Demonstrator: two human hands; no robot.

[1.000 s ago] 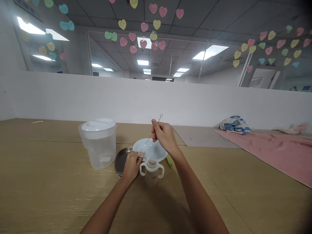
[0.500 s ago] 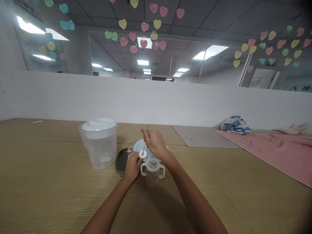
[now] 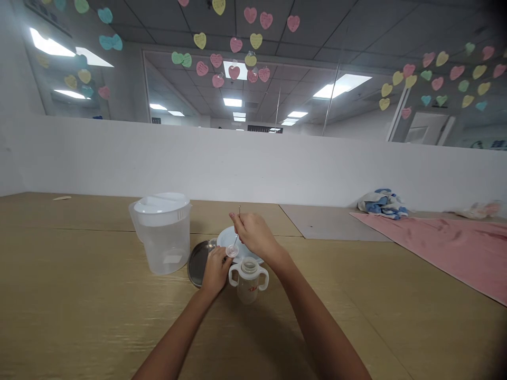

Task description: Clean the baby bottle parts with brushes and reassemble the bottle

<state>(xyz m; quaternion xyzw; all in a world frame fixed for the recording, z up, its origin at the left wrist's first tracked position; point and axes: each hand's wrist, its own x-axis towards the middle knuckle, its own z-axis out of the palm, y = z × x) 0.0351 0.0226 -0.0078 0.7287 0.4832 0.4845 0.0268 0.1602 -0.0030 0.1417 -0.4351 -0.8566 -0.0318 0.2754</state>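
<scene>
Pinched in my left hand is a small round white and clear piece, held over the edge of a pale blue plate. My right hand grips a thin metal rod, whose lower end meets the round piece. Just in front of the plate stands an uncapped clear bottle with two white handles and red print. A round dark metal tray lies partly behind my left hand.
A clear lidded pitcher stands left of the tray. Along the wall at the right lie a blue and white cloth, a pink cloth and a grey sheet. A small flat piece rests at the far left.
The rod's angle in the round piece has changed slightly, and my right hand has shifted a little lower. My left hand still holds the piece in nearly the same place.
</scene>
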